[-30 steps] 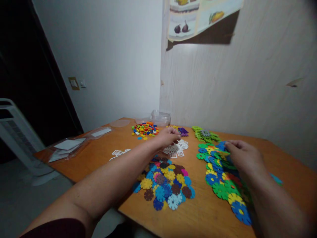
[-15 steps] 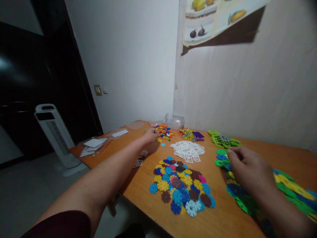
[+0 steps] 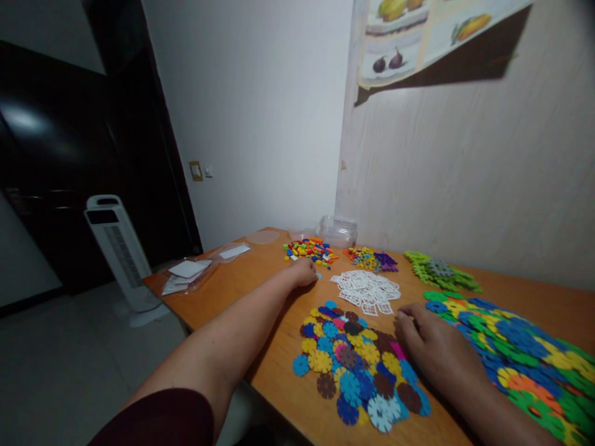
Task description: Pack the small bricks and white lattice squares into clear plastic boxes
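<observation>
My left hand [image 3: 304, 272] reaches across the table, its fingers closed at a small light blue notched disc [image 3: 318, 277] that peeks out past the fingertips. Just behind it are small coloured plastic pieces [image 3: 307, 249]. My right hand [image 3: 430, 341] rests low over the table with curled fingers; whatever is in them, if anything, is hidden. It lies between a pile of notched discs [image 3: 351, 356] in blue, yellow and brown and a spread of larger green, blue and yellow pieces [image 3: 515, 337]. White lattice pieces [image 3: 365, 290] are heaped between my two hands.
Along the back of the wooden table [image 3: 223, 272] stand a clear plastic box [image 3: 338, 231], yellow and purple pieces [image 3: 372, 259] and lime green pieces [image 3: 437, 269]. Clear bags with white cards [image 3: 188, 272] lie at the left edge. A white tower fan [image 3: 118, 254] stands on the floor.
My left hand has come down to the light blue disc on the table. My right hand has moved left and down from the green and blue pieces. The view has shifted slightly left.
</observation>
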`<state>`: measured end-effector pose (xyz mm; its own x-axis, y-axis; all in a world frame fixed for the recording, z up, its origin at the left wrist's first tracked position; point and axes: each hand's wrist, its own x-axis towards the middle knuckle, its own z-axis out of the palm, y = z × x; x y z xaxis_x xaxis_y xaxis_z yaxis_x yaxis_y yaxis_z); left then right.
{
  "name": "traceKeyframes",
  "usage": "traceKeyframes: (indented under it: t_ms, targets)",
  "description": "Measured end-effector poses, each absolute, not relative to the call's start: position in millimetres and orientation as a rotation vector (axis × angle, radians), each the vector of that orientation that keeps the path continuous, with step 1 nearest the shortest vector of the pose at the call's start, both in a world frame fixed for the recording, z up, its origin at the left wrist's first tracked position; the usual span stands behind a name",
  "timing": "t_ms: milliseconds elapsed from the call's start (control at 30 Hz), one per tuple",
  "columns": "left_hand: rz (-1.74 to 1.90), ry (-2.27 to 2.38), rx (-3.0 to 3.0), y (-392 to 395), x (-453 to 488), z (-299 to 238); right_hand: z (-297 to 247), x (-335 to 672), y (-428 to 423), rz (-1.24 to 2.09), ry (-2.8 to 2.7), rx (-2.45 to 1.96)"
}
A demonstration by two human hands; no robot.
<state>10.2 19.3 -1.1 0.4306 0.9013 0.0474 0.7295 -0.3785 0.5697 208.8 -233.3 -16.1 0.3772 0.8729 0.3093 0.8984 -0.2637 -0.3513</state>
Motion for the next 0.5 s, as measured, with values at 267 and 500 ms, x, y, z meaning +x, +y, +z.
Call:
traceKeyframes:
  t_ms: [267,500]
  targets:
    - [0.475,1.37,2.07,12,13,2,-16,205,-235,-0.069,-1.493,-2.175]
    - [0.4,1.089,1.904,-3,-6,17,-17,205,-235,-0.019,-1.49,-2.193]
